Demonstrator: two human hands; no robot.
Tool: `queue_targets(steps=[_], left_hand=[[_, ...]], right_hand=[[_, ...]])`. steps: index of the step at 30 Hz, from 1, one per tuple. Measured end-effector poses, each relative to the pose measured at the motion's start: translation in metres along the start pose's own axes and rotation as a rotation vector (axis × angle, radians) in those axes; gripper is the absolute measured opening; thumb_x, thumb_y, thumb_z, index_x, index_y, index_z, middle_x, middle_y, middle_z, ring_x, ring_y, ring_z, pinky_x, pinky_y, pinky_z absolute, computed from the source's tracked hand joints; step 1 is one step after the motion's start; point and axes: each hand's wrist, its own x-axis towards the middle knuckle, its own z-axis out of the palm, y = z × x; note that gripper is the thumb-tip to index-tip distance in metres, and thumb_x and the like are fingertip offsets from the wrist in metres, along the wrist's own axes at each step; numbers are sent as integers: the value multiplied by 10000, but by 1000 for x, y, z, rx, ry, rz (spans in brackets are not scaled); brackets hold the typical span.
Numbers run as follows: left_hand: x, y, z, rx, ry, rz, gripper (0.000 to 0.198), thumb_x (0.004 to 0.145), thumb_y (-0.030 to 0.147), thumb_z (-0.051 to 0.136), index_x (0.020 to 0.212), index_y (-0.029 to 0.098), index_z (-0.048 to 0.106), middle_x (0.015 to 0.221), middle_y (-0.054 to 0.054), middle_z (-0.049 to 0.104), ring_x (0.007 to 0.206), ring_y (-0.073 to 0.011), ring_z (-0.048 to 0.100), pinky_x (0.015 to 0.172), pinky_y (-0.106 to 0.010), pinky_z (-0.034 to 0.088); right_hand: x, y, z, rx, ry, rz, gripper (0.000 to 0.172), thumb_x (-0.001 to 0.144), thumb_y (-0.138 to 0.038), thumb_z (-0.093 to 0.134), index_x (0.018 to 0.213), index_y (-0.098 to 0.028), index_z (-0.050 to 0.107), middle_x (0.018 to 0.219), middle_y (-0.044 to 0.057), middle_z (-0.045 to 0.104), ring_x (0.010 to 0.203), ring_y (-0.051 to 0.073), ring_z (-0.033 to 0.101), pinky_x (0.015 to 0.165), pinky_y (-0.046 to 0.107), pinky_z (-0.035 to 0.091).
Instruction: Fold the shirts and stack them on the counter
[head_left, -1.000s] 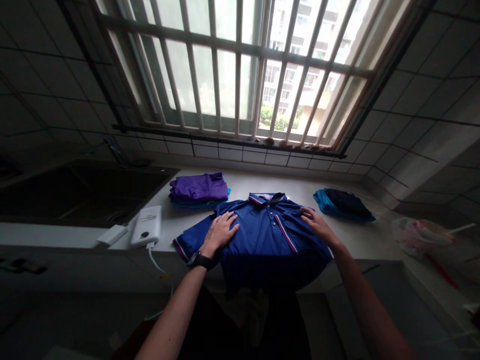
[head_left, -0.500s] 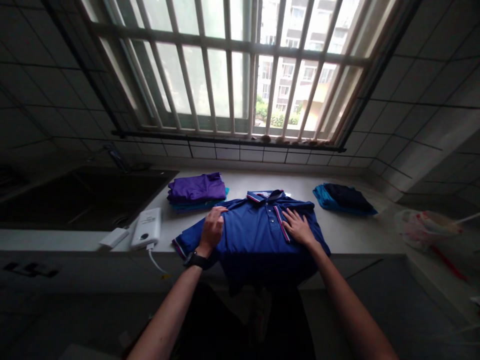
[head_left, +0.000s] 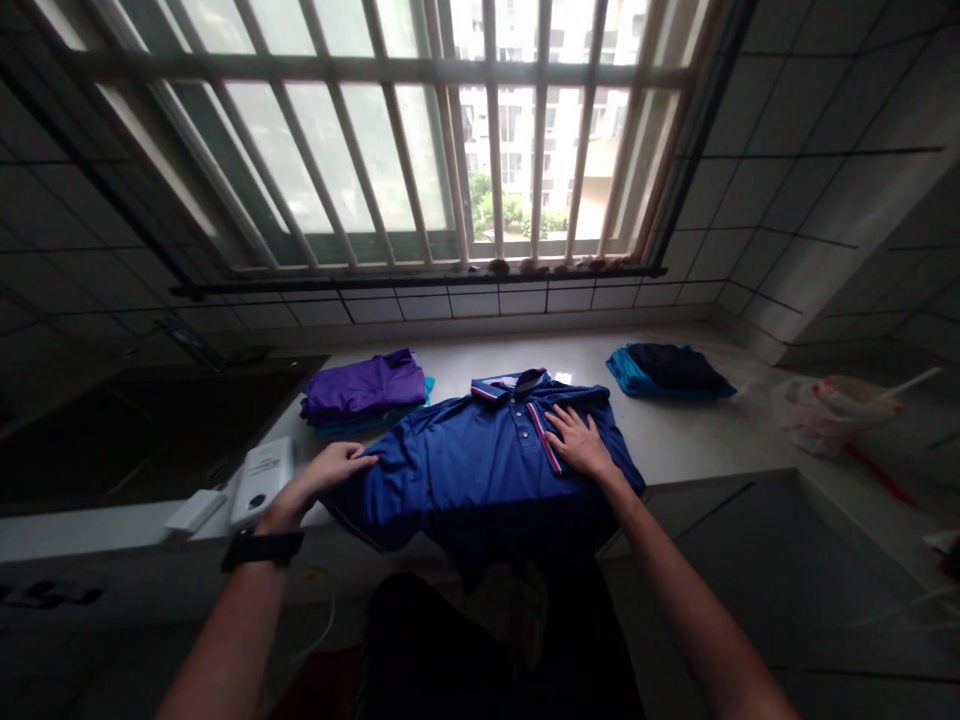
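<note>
Spreading across the middle of the worktop (head_left: 675, 440) at its front edge, a blue polo shirt (head_left: 472, 460) lies front side up, its collar (head_left: 489, 388) pointing to the back edge and the window (head_left: 375, 150). Its neck-to-hem axis runs from back to front, and the lower part drops over the front edge into shadow, so the hem is hard to make out.

The left hand (head_left: 330, 472) has its thumb and fingertips drawn narrow on the cloth of the sleeve at the shirt's left end. The right hand (head_left: 579, 440) lies palm down on the chest beside the striped placket, fingers spread and holding nothing.

Set into the worktop's left end is a dark sink (head_left: 172, 420); its inside is too dim to read. Near the right end sits a clear plastic bag (head_left: 817, 420) with a white stick (head_left: 909, 382) jutting from it; what else it holds cannot be told.

A folded pile topped with purple (head_left: 364, 387) rests just beyond the shirt's left sleeve, and a blue and dark pile (head_left: 671, 368) lies towards the back right corner. By the front left edge, the left wrist partly covers a white device (head_left: 259, 480); both forearms are cut off below.
</note>
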Motion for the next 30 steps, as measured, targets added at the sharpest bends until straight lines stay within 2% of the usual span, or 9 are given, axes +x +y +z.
queue_targets(steps=[4,7,9,13,18,21,26,28,30], left_hand=[[-6,54,0,-454,-96,61,390,625,510,767,750,203,560,671,19,608,577,-143,572,514,-252,466],[-6,86,17,-640,-40,248,348,835,523,598,971,203,610,1020,-90,721,855,-199,703,735,-331,597],[-1,95,36,-625,-40,377,443,908,548,497,1169,203,589,1282,-142,676,1094,-241,696,926,-407,588],[5,86,78,-235,-117,527,608,855,583,607,1325,200,576,1419,-162,622,1308,-313,598,1071,-485,512],[-16,72,121,246,-193,700,554,846,524,694,1332,263,648,1545,-107,517,1467,-337,420,1211,-553,339],[-38,77,133,198,-205,746,522,851,479,714,1324,267,656,1507,-112,555,1426,-334,476,1199,-539,377],[-44,87,133,-179,-392,700,528,1031,428,416,1539,285,403,1421,-115,628,1233,-247,652,952,-401,602],[-32,87,132,-113,-340,732,491,1038,418,397,1504,274,461,1448,-115,603,1266,-246,627,1000,-416,576],[-19,84,134,95,-283,810,471,1008,446,484,1446,284,545,1511,-101,550,1384,-277,526,1146,-492,454]], right_hand=[[1,0,1,16,8,-10,568,1045,-500,330,1564,-280,399,1669,48,296,1546,299,231,1228,613,184],[1,1,2,21,11,-11,566,1047,-501,329,1562,-281,402,1669,45,298,1547,298,230,1228,612,183],[0,1,2,26,16,-11,557,1047,-502,329,1556,-293,412,1668,40,301,1546,295,234,1229,612,182],[-1,0,2,42,30,-22,551,1044,-494,341,1546,-284,432,1662,46,312,1541,297,248,1229,609,184],[-1,1,4,48,52,-28,551,1043,-502,339,1537,-283,449,1654,51,329,1536,302,261,1226,604,192],[0,2,5,53,53,-23,552,1041,-502,344,1538,-287,447,1652,48,334,1538,298,258,1228,601,188],[0,3,7,53,60,-28,547,1038,-503,348,1538,-302,446,1655,39,329,1538,303,258,1227,606,188],[0,3,7,51,57,-27,554,1037,-499,355,1540,-285,446,1657,46,323,1539,307,254,1227,603,192],[0,2,7,49,53,-26,554,1038,-489,357,1541,-274,444,1657,51,320,1539,309,253,1226,603,197]])
